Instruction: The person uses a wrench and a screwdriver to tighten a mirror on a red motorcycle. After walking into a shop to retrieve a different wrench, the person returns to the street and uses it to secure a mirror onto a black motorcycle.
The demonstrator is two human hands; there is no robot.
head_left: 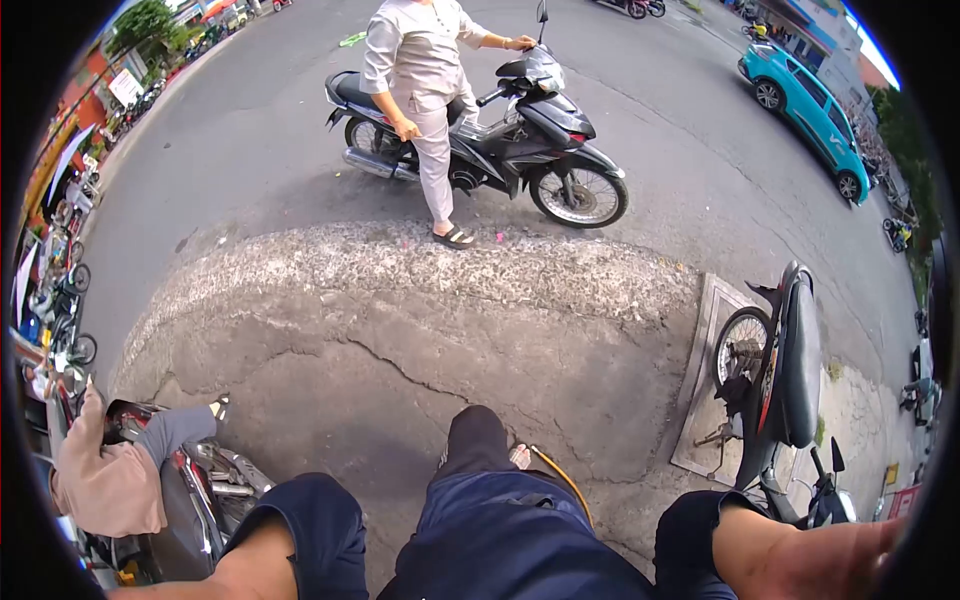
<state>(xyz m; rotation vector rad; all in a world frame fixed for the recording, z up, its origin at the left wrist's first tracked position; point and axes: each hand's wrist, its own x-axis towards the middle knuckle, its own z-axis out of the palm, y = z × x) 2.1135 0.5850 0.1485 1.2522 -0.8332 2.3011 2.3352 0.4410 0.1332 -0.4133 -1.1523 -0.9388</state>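
Both of my arms come out of dark blue short sleeves and spread to the sides. The left forearm runs off the bottom edge, so my left hand is out of sight. On the other side my right forearm reaches to the dark rim of the picture; my right hand is blurred and cut off there, its fingers hidden. Nearest to that arm is a parked black motorbike. A thin yellow hose or cable curves over the ground beside my foot.
Ahead, a person in light clothes stands astride a black motorbike at the rough kerb. At left, a person in a tan top sits on another motorbike. A turquoise car is on the road.
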